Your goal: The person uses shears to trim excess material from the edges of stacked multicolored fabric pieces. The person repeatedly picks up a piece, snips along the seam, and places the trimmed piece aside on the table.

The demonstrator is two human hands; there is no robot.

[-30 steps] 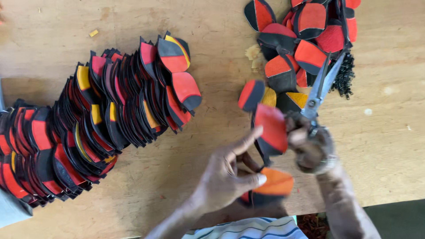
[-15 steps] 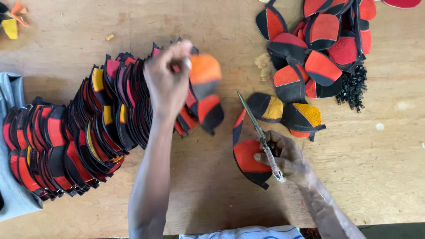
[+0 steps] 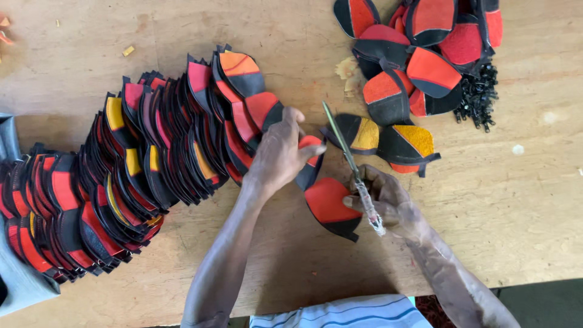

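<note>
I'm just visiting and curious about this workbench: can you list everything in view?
stacked cut pieces: too many to count, black with red, orange, yellow or pink, fanned row at left
loose pieces: about a dozen, black with red, orange or yellow, heap at top right
red-and-black piece: one, under the right hand
scissors: one, metal, shut, in right hand
black bits: small cluster, right of heap
wooden table: one, tan
left hand: on the row's end
right hand: gripping scissors

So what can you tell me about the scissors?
The scissors are slim, with long metal blades that look shut and point up and away along the wooden table. The right hand grips the pale wrapped handles. They lie slanted, just beside a red and black piece.
</note>
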